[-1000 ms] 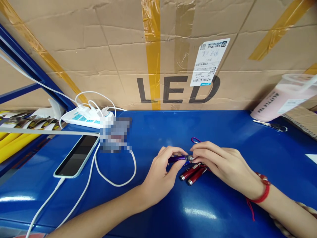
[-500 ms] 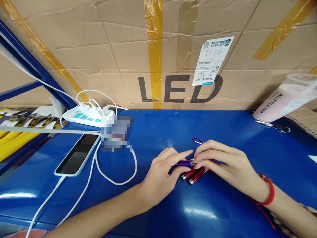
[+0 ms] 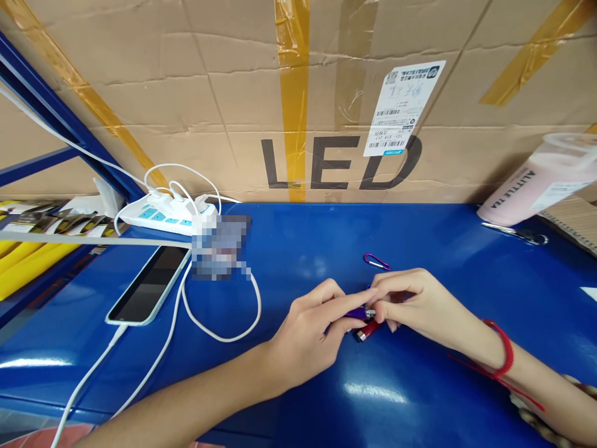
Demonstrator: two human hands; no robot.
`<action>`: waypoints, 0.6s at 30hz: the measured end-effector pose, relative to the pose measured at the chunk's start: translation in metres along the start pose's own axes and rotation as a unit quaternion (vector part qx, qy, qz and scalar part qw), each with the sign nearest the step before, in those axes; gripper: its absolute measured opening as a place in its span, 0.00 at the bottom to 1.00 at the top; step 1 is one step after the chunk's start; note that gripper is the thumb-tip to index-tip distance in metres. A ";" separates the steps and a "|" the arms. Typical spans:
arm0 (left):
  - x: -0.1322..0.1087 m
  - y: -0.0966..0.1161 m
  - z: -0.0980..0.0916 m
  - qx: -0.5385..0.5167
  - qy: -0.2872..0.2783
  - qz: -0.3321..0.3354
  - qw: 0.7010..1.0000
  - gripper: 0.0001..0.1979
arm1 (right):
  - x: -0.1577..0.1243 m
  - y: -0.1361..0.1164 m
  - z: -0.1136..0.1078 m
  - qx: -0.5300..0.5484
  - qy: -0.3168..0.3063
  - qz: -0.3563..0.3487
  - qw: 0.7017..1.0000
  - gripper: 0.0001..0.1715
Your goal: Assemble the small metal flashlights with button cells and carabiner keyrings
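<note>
My left hand (image 3: pixel 310 330) pinches the body of a small purple flashlight (image 3: pixel 356 312) between thumb and fingers. My right hand (image 3: pixel 415 305), with a red cord bracelet on its wrist, closes its fingertips on the flashlight's silver end. Both hands rest low on the blue table (image 3: pixel 420 386). Just under them lies a red flashlight (image 3: pixel 367 331), partly covered by my right fingers. A purple carabiner clip (image 3: pixel 375 261) lies on the table a little beyond the hands.
A phone (image 3: pixel 148 285) on a white cable (image 3: pixel 219 333) lies at left, near a white power strip (image 3: pixel 163 218). A pink drink cup (image 3: pixel 536 186) lies tilted at right beside scissors (image 3: pixel 517 232). A taped cardboard box marked LED (image 3: pixel 326 93) walls the back.
Both hands have slid slightly toward me and lower onto the table, still on the purple flashlight. The carabiner clip, earlier half hidden by my right hand, is now fully exposed.
</note>
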State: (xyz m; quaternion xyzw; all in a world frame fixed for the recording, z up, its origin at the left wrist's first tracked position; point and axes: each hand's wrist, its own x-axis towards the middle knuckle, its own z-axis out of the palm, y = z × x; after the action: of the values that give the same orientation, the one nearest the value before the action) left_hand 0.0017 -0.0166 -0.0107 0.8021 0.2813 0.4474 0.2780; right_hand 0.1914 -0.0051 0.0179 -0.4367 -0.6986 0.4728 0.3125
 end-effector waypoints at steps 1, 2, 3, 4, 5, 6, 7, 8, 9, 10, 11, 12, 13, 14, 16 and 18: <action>0.000 -0.001 0.000 0.004 -0.001 0.008 1.000 0.15 | -0.001 0.000 0.001 0.001 -0.009 0.005 1.000 0.12; 0.000 -0.002 -0.001 0.010 -0.005 0.017 1.000 0.16 | -0.001 0.001 0.001 0.001 -0.018 0.007 1.000 0.12; 0.000 -0.003 -0.001 0.018 -0.012 0.026 0.999 0.16 | -0.002 0.002 0.001 -0.002 -0.026 0.005 1.000 0.12; 0.000 -0.004 -0.002 0.027 -0.021 0.034 0.999 0.17 | -0.003 0.003 0.001 -0.006 -0.035 -0.001 0.999 0.13; 0.000 -0.005 -0.002 0.037 -0.030 0.043 0.998 0.17 | -0.003 0.004 0.001 -0.011 -0.042 -0.011 0.999 0.13; 0.000 -0.006 -0.003 0.045 -0.038 0.049 0.997 0.18 | -0.003 0.005 0.001 -0.018 -0.049 -0.023 0.998 0.13; 0.001 -0.007 -0.003 0.052 -0.043 0.055 0.996 0.18 | -0.004 0.006 0.001 -0.025 -0.058 -0.034 0.997 0.14; 0.001 -0.008 -0.004 0.056 -0.045 0.060 0.996 0.18 | -0.004 0.006 0.000 -0.032 -0.065 -0.041 0.997 0.15; 0.002 -0.009 -0.004 0.057 -0.044 0.066 0.995 0.18 | -0.004 0.006 0.001 -0.036 -0.070 -0.045 0.996 0.16; 0.002 -0.009 -0.005 0.054 -0.041 0.072 0.995 0.18 | -0.004 0.005 0.001 -0.037 -0.075 -0.045 0.996 0.17; 0.003 -0.010 -0.006 0.051 -0.038 0.080 0.995 0.18 | -0.004 0.004 0.002 -0.033 -0.078 -0.039 0.996 0.19; 0.004 -0.010 -0.007 0.048 -0.033 0.089 0.994 0.18 | -0.004 0.003 0.003 -0.021 -0.080 -0.028 0.996 0.20; 0.006 -0.010 -0.008 0.046 -0.027 0.098 0.994 0.18 | -0.004 0.001 0.005 0.000 -0.083 -0.014 0.996 0.22; 0.007 -0.010 -0.009 0.047 -0.021 0.105 0.993 0.17 | -0.005 -0.001 0.006 0.028 -0.087 0.004 0.996 0.24; 0.009 -0.009 -0.011 0.059 -0.006 0.115 0.992 0.15 | -0.006 -0.003 0.009 0.084 -0.090 0.037 0.992 0.26; 0.010 -0.008 -0.011 0.078 0.004 0.118 0.990 0.12 | -0.006 -0.005 0.012 0.111 -0.085 0.058 0.988 0.27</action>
State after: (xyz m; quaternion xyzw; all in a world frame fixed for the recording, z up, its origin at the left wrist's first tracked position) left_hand -0.0051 -0.0019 -0.0055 0.8472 0.2196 0.4567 0.1593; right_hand 0.1827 -0.0163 0.0185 -0.3971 -0.6395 0.6001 0.2706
